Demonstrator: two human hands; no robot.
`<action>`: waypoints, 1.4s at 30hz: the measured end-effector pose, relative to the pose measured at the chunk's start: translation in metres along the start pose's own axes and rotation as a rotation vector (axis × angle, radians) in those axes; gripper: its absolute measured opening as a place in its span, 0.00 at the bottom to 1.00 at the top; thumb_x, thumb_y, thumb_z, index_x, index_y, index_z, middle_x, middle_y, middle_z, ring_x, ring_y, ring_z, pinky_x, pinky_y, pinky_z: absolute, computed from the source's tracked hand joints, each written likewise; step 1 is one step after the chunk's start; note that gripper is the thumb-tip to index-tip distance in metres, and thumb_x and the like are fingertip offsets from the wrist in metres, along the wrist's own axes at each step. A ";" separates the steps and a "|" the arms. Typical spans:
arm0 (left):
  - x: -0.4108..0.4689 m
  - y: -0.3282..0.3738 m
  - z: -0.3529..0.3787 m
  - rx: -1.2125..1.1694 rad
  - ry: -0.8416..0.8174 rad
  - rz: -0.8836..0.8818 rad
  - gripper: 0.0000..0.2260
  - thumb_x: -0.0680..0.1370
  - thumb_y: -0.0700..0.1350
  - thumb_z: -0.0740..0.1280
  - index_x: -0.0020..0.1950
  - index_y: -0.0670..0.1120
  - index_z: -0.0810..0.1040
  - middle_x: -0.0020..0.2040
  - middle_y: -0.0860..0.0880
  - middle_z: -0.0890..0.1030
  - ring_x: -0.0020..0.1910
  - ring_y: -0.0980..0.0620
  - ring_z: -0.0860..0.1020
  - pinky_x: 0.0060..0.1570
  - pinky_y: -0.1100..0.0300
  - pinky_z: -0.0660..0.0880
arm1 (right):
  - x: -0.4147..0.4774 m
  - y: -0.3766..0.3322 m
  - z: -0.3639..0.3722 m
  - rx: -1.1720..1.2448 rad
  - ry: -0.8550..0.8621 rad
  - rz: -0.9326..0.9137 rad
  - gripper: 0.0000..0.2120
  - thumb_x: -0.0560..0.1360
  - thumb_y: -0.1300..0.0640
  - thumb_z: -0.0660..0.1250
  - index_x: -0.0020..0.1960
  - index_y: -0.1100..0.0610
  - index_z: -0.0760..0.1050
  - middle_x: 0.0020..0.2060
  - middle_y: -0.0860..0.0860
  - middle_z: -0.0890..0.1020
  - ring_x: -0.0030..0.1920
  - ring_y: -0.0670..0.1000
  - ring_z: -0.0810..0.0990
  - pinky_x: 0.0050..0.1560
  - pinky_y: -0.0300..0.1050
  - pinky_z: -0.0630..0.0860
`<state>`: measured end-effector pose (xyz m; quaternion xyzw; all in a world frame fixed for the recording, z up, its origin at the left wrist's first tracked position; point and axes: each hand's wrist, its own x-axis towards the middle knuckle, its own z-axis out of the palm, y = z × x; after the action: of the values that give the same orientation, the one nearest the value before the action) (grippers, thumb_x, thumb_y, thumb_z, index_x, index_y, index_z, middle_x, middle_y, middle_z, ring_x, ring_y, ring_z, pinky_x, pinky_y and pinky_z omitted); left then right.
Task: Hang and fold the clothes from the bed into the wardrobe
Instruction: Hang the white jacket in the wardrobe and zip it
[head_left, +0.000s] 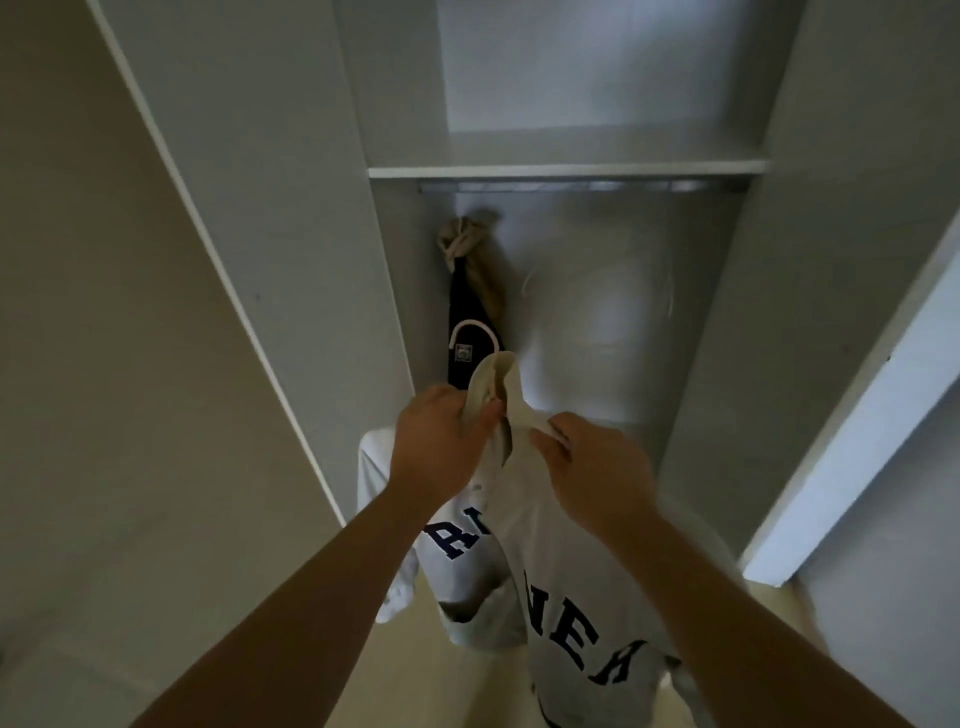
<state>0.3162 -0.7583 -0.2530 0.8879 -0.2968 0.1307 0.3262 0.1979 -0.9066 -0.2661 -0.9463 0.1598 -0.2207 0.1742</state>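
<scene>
We hold the white lettered shirt (519, 519) before the wardrobe (597, 322): fingers of our left hand (439, 441) pinch its collar from nine o'clock, those of our right hand (597, 467) from three; the body hangs toward six.

A white wardrobe (597, 312) stands open, with a shelf (566, 169) above a metal rail (582, 186). A plain wall (78, 312) is at the left. The floor (810, 618) is pale. Light is dim.
</scene>
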 end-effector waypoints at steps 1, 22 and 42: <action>0.022 -0.003 0.008 -0.020 -0.035 0.022 0.21 0.81 0.61 0.60 0.29 0.57 0.64 0.31 0.57 0.69 0.33 0.56 0.71 0.35 0.62 0.62 | 0.016 0.004 0.005 -0.030 0.010 0.027 0.17 0.82 0.38 0.53 0.44 0.49 0.71 0.32 0.45 0.76 0.34 0.51 0.77 0.38 0.46 0.76; 0.394 -0.041 0.188 -0.408 -0.416 -0.185 0.12 0.83 0.45 0.61 0.57 0.43 0.82 0.50 0.43 0.83 0.45 0.50 0.80 0.43 0.63 0.78 | 0.228 0.134 0.081 -0.115 0.067 0.419 0.23 0.81 0.35 0.48 0.52 0.48 0.74 0.30 0.42 0.72 0.32 0.45 0.73 0.32 0.41 0.67; 0.586 -0.074 0.362 -0.108 -0.705 -0.030 0.20 0.82 0.55 0.61 0.62 0.40 0.78 0.55 0.39 0.83 0.48 0.45 0.83 0.51 0.53 0.76 | 0.330 0.179 0.115 -0.130 0.113 0.514 0.23 0.77 0.32 0.49 0.52 0.44 0.78 0.32 0.41 0.76 0.32 0.45 0.78 0.38 0.47 0.79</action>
<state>0.8385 -1.2096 -0.3130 0.8641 -0.3847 -0.2043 0.2522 0.4929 -1.1606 -0.3154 -0.8699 0.4183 -0.2109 0.1542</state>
